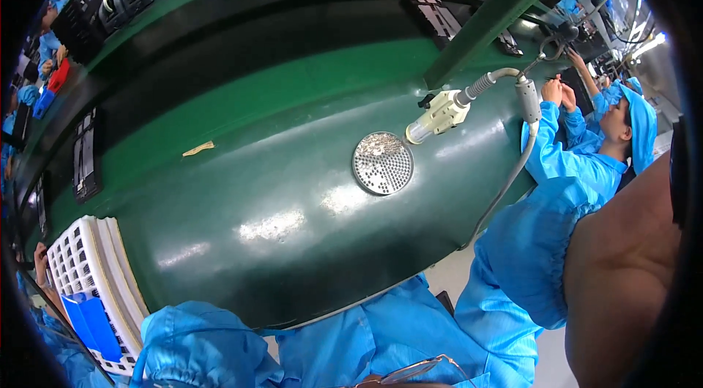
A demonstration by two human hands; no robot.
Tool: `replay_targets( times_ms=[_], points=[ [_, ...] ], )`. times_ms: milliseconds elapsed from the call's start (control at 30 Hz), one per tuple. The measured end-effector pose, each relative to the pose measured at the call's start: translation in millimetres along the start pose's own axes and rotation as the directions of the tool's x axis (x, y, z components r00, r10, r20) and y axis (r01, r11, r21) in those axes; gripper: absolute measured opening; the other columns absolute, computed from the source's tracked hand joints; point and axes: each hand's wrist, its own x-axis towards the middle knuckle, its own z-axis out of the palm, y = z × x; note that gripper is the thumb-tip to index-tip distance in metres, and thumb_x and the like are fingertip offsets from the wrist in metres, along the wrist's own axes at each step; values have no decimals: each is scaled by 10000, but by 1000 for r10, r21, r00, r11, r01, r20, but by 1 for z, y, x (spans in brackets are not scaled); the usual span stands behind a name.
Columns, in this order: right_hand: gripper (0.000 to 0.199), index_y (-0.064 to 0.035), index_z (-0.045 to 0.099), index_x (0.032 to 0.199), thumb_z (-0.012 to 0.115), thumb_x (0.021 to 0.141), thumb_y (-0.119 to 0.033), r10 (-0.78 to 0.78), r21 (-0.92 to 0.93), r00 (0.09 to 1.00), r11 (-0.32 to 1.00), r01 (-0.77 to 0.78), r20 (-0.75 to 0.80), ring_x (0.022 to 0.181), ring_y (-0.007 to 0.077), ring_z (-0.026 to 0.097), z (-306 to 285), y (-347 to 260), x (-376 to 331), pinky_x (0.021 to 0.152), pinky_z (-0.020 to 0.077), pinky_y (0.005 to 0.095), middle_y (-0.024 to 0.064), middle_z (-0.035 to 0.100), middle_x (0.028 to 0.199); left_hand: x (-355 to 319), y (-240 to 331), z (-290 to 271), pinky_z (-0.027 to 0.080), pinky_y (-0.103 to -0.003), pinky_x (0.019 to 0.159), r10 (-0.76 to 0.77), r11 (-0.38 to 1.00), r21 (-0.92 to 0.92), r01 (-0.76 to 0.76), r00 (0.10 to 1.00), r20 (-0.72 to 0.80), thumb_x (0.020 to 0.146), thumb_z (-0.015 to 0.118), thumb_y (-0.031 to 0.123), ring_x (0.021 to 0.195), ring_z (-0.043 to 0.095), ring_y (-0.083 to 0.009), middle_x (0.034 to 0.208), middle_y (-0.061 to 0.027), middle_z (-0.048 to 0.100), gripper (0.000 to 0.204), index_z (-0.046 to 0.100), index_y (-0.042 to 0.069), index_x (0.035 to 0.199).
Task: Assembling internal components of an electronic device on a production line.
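Observation:
My right hand [630, 271] is raised close to the camera at the right edge. Only bare skin beyond the blue elastic cuff [534, 256] shows, and the fingers are out of the picture. Of my left arm only the blue sleeve [198, 344] shows at the lower edge, with the hand hidden. On the green table [242, 190] in front of me lies a round metal dish [382, 162] with small screws in it. A cream electric screwdriver [439, 116] on a grey cable [512, 168] rests just beyond the dish. Neither hand touches them.
A white perforated basket [80, 263] with a blue bin [91, 322] sits at the lower left. Black trays [86, 157] lie on the dark belt beyond. A green post [491, 18] slants at the upper right. A co-worker in blue [586, 139] works at the right.

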Motion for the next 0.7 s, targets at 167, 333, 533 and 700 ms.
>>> replay_targets(
  times_ms=[167, 333, 533, 700],
  points=[
    [685, -100, 398, 1378, 404, 895, -587, 5, -6, 999, 1000, -5, 44, 1306, 307, 354, -4, 3, -2, 1056, 219, 575, 146, 430, 1372, -10, -8, -8, 511, -378, 806, -36, 999, 20, 37, 999, -9, 880, 513, 260, 914, 642, -318, 988, -214, 645, 361, 649, -58, 986],
    [685, -97, 399, 1376, 401, 897, -587, 24, -14, 997, 1000, -23, 80, 1305, 307, 356, -7, 8, -7, 1056, 222, 570, 147, 432, 1370, -19, -16, -18, 511, -373, 800, -88, 995, 37, 89, 996, -17, 871, 533, 228, 907, 642, -314, 979, -205, 647, 327, 648, -55, 988],
    [685, -94, 401, 1375, 397, 898, -587, 27, -32, 993, 999, -23, 115, 1303, 307, 358, -10, 19, -9, 1055, 226, 565, 148, 434, 1367, -21, -25, -37, 511, -366, 793, -138, 988, 70, 139, 990, -13, 861, 557, 191, 899, 643, -310, 969, -196, 649, 289, 647, -52, 990],
    [685, -92, 402, 1374, 394, 899, -586, 12, -47, 990, 999, -6, 143, 1302, 306, 360, -15, 23, -6, 1055, 229, 561, 148, 436, 1365, -18, -26, -46, 511, -361, 786, -166, 980, 110, 166, 986, -6, 852, 576, 160, 891, 643, -306, 961, -187, 650, 260, 646, -49, 991]
  ],
)
